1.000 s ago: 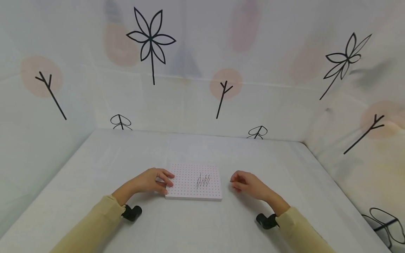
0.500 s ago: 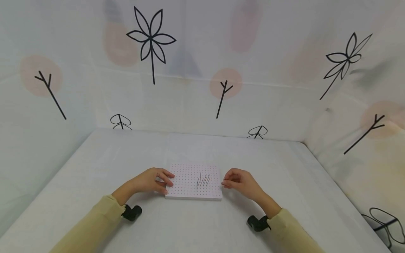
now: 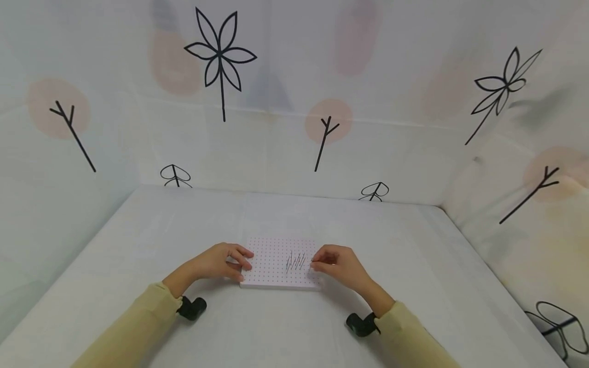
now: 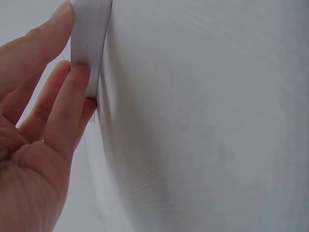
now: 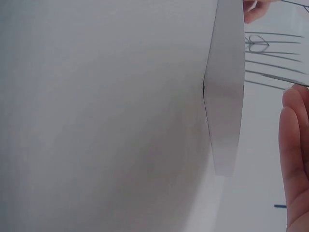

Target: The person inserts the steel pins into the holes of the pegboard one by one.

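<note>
A white square board (image 3: 269,273) with rows of small holes lies on the table. Several thin metal pins (image 3: 291,261) stand in its right half, leaning slightly. My left hand (image 3: 220,263) rests against the board's left side, fingers spread; in the left wrist view its fingertips touch the board's side wall (image 4: 91,34). Over the board's right edge, my right hand (image 3: 339,263) pinches a thin pin between thumb and forefinger. The right wrist view shows this pin (image 5: 282,79) jutting from the fingertips past the row of standing pins (image 5: 273,54).
The white table (image 3: 276,332) stretches out around the board. A pale cloth backdrop (image 3: 276,148) with drawn flowers and twigs rises behind and on both sides. Each wrist carries a black camera, such as the right wrist's camera (image 3: 361,325).
My right hand has moved left, from beside the board to over its right edge, bringing the pin close to the standing ones. The left hand and the board have stayed put.
</note>
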A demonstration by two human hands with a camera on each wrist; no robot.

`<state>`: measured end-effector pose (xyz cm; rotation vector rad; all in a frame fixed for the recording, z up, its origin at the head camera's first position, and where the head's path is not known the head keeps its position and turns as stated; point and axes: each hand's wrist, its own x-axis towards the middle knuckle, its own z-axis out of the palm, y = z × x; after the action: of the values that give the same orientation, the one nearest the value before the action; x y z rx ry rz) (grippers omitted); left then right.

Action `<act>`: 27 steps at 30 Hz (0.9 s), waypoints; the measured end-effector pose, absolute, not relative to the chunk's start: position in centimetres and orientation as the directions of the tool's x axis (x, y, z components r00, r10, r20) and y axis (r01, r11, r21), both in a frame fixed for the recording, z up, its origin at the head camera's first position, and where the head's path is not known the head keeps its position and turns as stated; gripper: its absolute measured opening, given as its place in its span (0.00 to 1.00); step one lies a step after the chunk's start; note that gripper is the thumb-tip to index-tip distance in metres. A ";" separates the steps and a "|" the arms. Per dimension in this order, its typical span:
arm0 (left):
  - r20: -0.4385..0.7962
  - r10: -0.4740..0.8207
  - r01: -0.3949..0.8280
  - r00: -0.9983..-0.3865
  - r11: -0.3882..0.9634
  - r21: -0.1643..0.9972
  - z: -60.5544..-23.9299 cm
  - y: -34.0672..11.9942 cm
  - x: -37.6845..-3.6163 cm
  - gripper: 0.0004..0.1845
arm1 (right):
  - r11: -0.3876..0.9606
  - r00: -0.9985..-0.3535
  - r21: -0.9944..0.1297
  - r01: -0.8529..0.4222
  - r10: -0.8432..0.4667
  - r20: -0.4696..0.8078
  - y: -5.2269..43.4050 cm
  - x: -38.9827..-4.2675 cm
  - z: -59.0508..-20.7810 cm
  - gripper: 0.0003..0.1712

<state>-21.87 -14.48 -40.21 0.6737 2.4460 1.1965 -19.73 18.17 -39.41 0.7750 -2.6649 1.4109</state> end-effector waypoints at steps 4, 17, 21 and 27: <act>-0.085 0.557 0.269 -0.826 0.523 0.809 -40.2 -14.5 -21.9 0.11 | 0.450 -0.868 -0.774 -0.447 -0.428 0.252 17.6 -19.7 -39.4 0.04; -0.082 0.562 0.275 -0.823 0.519 0.809 -40.3 -14.6 -21.9 0.11 | 0.426 -0.847 -0.780 -0.459 -0.475 0.239 15.9 -19.9 -39.7 0.03; -0.083 0.563 0.271 -0.822 0.516 0.813 -40.3 -14.6 -21.9 0.11 | 0.428 -0.845 -0.779 -0.457 -0.482 0.231 15.4 -20.0 -39.7 0.03; -0.080 0.563 0.273 -0.823 0.514 0.813 -40.4 -14.6 -21.9 0.11 | 0.456 -0.843 -0.761 -0.461 -0.493 0.215 14.9 -20.0 -39.7 0.04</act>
<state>-21.92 -14.62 -40.37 0.6962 2.4251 1.2164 -19.96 14.94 -39.66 0.8888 -2.7115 1.3987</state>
